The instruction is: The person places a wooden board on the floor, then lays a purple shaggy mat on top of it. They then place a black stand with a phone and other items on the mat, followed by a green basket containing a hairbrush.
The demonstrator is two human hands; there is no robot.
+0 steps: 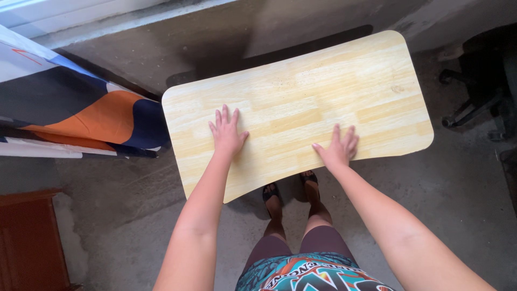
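1. Overhead: pale wooden table (301, 102) with rounded corners, nothing on its top, standing on concrete floor (129, 205)
2. Left hand (226, 132) flat on the wood, fingers spread, holding nothing
3. Right hand (338, 148) flat near the front edge, fingers close together, holding nothing
4. Judged: both palms only press or steady the top; no work on it shows yet
5. Patterned orange-and-navy cloth (81, 113) just left of it; dark chair base (474, 97) at right
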